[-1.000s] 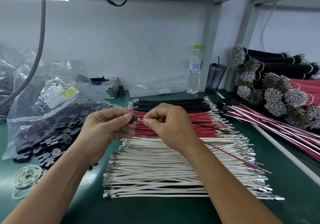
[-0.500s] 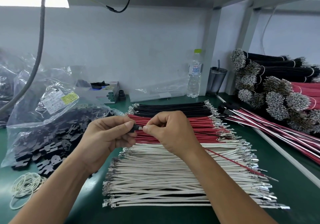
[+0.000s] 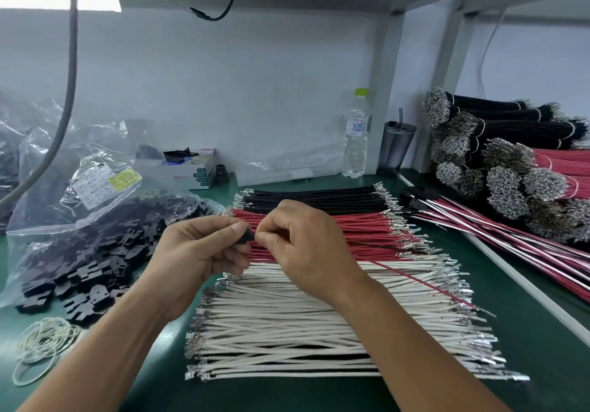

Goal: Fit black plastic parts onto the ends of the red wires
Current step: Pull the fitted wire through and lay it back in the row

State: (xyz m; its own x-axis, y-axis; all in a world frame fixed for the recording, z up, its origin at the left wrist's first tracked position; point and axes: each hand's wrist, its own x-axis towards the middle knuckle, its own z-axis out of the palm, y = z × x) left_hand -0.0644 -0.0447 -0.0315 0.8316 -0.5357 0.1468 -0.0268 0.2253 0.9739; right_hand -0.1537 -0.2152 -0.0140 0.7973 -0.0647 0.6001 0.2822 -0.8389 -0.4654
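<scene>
Insertion under way at centre: our left hand (image 3: 198,252) pinches a black plastic part (image 3: 248,236) while our right hand (image 3: 306,245) pinches a red wire (image 3: 415,279) trailing toward 4 o'clock. We judge most red wires (image 3: 351,229) unfitted. At 9 o'clock, a plastic bag (image 3: 79,220) holds black parts.

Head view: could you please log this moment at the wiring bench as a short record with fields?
left hand: left hand pinches a black plastic part
right hand: right hand pinches the end of a red wire at the part
loose wires: black row, red row, white row on the green mat
part supply: open clear bag, left
far right: tied bundles
</scene>
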